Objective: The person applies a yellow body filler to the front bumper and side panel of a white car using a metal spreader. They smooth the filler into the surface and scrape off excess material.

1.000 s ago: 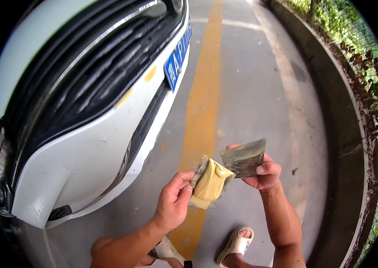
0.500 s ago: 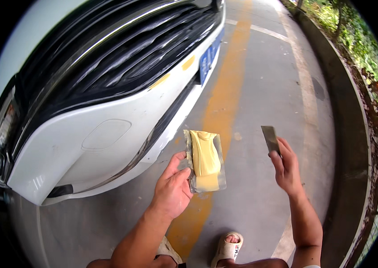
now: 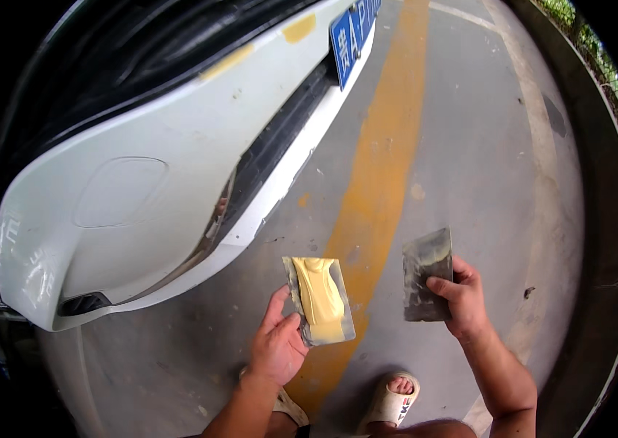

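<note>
Boldly lettered blue licence plate (image 3: 353, 42), printed sandal (image 3: 386, 401), left hand (image 3: 279, 349) gripping paste-smeared sheet (image 3: 347, 326), right hand (image 3: 467, 303) gripping dark sheet (image 3: 423, 273)

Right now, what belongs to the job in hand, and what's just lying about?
Job in hand:
Flat grey rectangular plate bearing smooth yellow paste, left hand
Flat dark-grey rectangular plate, right hand
Probably white car bumper with yellow patches

Just around:
Faded orange floor stripe
Low concrete wall
</note>
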### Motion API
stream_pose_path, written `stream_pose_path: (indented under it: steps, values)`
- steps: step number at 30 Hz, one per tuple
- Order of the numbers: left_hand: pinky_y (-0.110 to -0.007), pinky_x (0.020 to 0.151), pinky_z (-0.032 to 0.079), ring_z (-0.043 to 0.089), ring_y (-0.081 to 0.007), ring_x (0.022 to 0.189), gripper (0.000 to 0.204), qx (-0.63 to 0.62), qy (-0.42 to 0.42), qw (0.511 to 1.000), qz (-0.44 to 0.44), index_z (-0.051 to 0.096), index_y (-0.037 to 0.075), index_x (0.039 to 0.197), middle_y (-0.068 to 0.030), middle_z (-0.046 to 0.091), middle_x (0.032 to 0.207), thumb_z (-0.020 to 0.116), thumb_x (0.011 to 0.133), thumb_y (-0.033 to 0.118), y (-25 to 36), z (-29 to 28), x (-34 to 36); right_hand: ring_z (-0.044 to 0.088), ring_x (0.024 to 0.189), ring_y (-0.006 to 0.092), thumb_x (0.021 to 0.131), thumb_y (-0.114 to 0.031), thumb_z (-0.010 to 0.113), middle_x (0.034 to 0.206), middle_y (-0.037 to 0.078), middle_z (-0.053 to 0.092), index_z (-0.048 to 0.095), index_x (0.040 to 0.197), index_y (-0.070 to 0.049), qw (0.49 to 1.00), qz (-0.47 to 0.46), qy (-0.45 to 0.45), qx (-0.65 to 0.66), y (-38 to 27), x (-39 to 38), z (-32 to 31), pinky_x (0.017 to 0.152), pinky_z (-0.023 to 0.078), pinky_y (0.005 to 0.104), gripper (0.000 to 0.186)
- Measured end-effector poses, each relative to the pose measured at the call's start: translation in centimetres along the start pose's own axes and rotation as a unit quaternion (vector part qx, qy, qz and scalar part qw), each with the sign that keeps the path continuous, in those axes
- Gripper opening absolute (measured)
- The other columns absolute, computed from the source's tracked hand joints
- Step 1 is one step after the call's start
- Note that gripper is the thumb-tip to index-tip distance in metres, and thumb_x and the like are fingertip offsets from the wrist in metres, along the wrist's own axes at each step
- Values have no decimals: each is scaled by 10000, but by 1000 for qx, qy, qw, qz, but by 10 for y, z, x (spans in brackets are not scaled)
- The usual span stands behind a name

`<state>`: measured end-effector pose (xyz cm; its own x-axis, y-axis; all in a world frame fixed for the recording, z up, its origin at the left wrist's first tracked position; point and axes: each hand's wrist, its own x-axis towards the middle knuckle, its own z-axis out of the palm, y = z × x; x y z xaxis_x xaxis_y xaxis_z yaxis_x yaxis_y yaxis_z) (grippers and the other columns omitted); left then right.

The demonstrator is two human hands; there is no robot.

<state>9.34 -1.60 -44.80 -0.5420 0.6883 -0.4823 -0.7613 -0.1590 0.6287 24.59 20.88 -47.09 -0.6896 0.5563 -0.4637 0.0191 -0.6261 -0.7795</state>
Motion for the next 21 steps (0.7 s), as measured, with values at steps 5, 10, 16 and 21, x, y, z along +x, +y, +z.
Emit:
stream_pose_path:
  steps: [5,10,16,21]
  values:
    - [-481,1017,399,447,-294,1268,563,-29,37,999,11,178,126,1462,-135,401,1407,355,935,37,-26,-24,12,493,1125,176,567,129,392,1258,54,494,514,1169,-39,988,-38,-25,-147,44,-4,2,912,424,329,636]
    - [-476,1016,398,439,-284,1274,552,-21,27,997,66,162,137,1467,-128,393,1414,330,950,38,-17,-9,35,451,1190,264,548,118,436,1339,109,413,492,1186,-56,917,-154,-29,-368,40,-4,21,912,426,394,664]
    - [-446,1022,402,423,-268,1286,555,-2,-20,994,110,161,151,1468,-112,358,1433,323,949,41,-9,15,60,513,1056,354,504,47,658,1151,122,551,665,1069,-82,728,-416,-45,-543,34,4,42,815,488,415,580]
    - [-440,1023,395,425,-267,1279,558,18,-32,993,111,146,143,1470,-114,361,1429,325,949,52,-5,27,68,536,993,351,498,34,682,1067,97,595,694,1009,-94,679,-490,-37,-545,31,17,50,777,509,419,527]
